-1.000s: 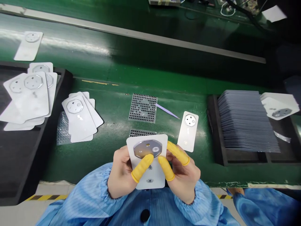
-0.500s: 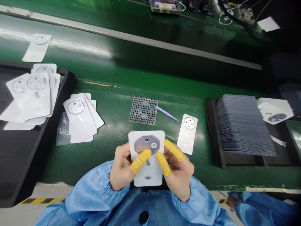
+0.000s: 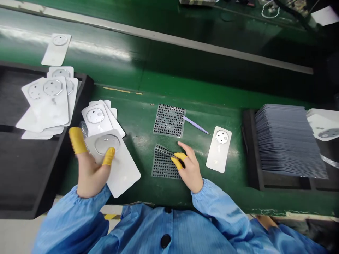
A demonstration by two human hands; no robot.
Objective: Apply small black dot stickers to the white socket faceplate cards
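Note:
My left hand, with yellow finger cots, holds a white phone back cover. Its thumb lies on the cover's face near the octagonal camera ring, and one finger points up beside it. This cover partly overlaps, in view, a small pile of similar covers. At the centre, my right hand pinches the edge of a clear sheet with rows of black dots, which bends up at its top. Another dotted sheet lies just beyond, with lilac tweezers at its right edge.
A single cover lies to the right of my right hand. Further right, a black tray holds a row of grey sheets and more white covers. On the left, a black tray carries overlapping covers. Another cover lies behind it.
Both hands were on the cover in front of me. My left hand has carried it left towards the pile; my right has let go and grips the nearer dotted sheet. The view has shifted slightly.

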